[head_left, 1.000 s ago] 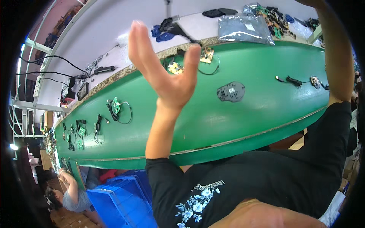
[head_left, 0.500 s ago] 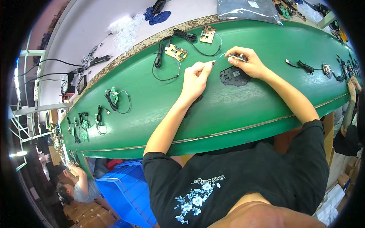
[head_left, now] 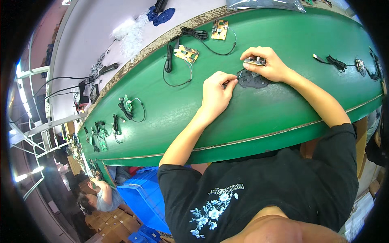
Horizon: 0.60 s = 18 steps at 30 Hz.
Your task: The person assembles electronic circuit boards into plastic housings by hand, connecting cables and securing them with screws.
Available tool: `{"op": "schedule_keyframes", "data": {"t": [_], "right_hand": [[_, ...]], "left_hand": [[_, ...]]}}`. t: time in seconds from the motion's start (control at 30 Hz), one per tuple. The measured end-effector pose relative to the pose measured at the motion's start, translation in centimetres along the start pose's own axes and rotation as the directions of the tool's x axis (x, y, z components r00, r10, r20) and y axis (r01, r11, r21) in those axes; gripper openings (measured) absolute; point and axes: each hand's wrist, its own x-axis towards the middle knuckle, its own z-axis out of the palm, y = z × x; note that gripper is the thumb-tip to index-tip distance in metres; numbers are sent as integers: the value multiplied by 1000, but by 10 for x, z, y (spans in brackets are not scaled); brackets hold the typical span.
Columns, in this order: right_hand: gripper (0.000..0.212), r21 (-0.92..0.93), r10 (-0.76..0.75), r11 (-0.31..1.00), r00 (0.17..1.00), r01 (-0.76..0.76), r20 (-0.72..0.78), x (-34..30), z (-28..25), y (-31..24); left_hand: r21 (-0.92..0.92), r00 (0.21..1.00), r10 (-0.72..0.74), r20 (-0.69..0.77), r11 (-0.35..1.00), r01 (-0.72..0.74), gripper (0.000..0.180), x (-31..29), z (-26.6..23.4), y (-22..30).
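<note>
Between finger and thumb, my right hand (head_left: 268, 67) grips a small circuit board (head_left: 255, 61), tilted up with dark components along it. A thin cable (head_left: 240, 74) runs down from the board to my left hand (head_left: 219, 92). My left fingers are pinched on that cable, at the left edge of a black plastic shell (head_left: 253, 81) shaped like the base of a computer mouse. The shell lies on the green work surface (head_left: 259, 109) under the board, partly hidden by my right hand. Whether my left fingertips touch it I cannot tell.
Yellow circuit boards (head_left: 187, 53) with black cables lie at the far side. Green boards (head_left: 128, 104) with cables lie to the left, and another cabled board (head_left: 360, 66) to the right. A blue crate (head_left: 142, 198) stands below the front edge; another person (head_left: 103, 196) sits at lower left.
My left hand has moved right and nearer me, down to the shell's edge, drawing the cable downward. My right hand still holds the board. The whole view has shifted slightly.
</note>
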Motion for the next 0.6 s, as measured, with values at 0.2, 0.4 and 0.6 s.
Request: {"op": "schedule_keyframes", "data": {"t": [0.2, 0.4, 0.6], "right_hand": [[23, -5, 30, 1000, 999, -30, 33, 0, -2, -1], [23, -11, 24, 1000, 1000, -24, 18, -3, -2, 2], [23, -41, 75, 997, 995, -72, 61, -2, -4, -1]], "left_hand": [[342, 930, 367, 6, 873, -347, 16, -4, 2, 1], [571, 856, 430, 285, 641, -513, 29, -4, 1, 4], [568, 773, 462, 435, 525, -634, 32, 2, -6, -2]]}}
